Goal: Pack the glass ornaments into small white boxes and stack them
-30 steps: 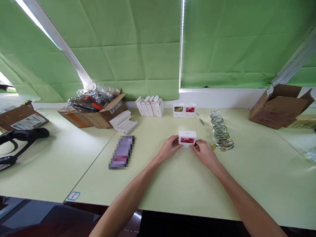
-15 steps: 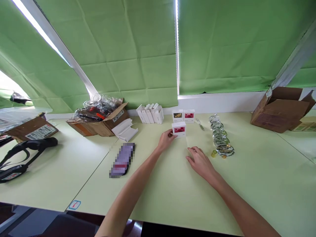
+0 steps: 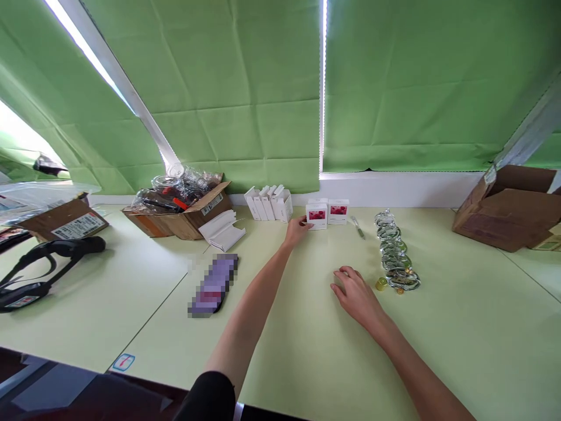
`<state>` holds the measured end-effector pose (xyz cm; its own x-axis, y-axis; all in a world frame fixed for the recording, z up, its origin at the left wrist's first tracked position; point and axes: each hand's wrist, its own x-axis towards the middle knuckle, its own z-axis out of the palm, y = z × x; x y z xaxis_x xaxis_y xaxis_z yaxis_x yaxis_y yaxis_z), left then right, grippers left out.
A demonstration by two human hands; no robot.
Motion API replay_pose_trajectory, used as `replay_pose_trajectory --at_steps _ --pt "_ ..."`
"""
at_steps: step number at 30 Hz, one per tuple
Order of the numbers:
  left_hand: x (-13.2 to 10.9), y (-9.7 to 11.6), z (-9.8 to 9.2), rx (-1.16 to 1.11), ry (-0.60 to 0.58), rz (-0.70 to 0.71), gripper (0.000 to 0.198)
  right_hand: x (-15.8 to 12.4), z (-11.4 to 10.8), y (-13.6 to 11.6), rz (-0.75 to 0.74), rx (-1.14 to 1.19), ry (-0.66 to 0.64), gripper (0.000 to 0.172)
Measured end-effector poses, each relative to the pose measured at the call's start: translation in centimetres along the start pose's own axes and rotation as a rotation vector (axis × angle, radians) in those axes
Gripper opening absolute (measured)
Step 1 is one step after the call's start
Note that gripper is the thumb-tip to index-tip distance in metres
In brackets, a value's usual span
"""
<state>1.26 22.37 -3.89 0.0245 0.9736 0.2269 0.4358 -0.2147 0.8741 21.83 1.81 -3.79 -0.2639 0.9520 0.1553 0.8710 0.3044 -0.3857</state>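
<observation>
My left hand [image 3: 298, 231] grips the left edge of a small white box [image 3: 317, 215] with a pink-red picture on its front. That box stands upright before another white box [image 3: 317, 201], of which only the top shows. To its right is a similar white box [image 3: 339, 211] with a pink picture. Over the near part of the table, my right hand [image 3: 354, 292] is held with bent fingers apart and nothing in them. A pen [image 3: 358, 228] lies right of the boxes. Beyond it runs a row of shiny silver packets [image 3: 394, 251], with a small yellow-green cap [image 3: 381, 284] beside them.
Several plain white boxes [image 3: 269, 203] stand by the wall, near an opened white carton [image 3: 222, 230]. A blurred phone [image 3: 214, 283] lies on the table [image 3: 289, 345]. Cardboard boxes stand left [image 3: 193, 225] and right [image 3: 499, 207]. A black strapped device [image 3: 48, 266] sits far left.
My left hand has pushed the box with the pink-red picture back toward the wall, in front of the rear left box, now mostly hidden. My right hand has stayed nearly in place.
</observation>
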Motion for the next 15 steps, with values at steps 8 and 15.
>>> replay_pose_trajectory --at_steps 8,15 --pt "0.53 0.0 0.1 0.017 -0.007 -0.032 0.036 -0.14 -0.36 -0.42 -0.032 -0.043 -0.035 0.025" --pt "-0.28 -0.07 0.52 -0.017 0.042 -0.07 0.053 -0.19 -0.97 -0.98 -0.036 -0.063 -0.05 0.021"
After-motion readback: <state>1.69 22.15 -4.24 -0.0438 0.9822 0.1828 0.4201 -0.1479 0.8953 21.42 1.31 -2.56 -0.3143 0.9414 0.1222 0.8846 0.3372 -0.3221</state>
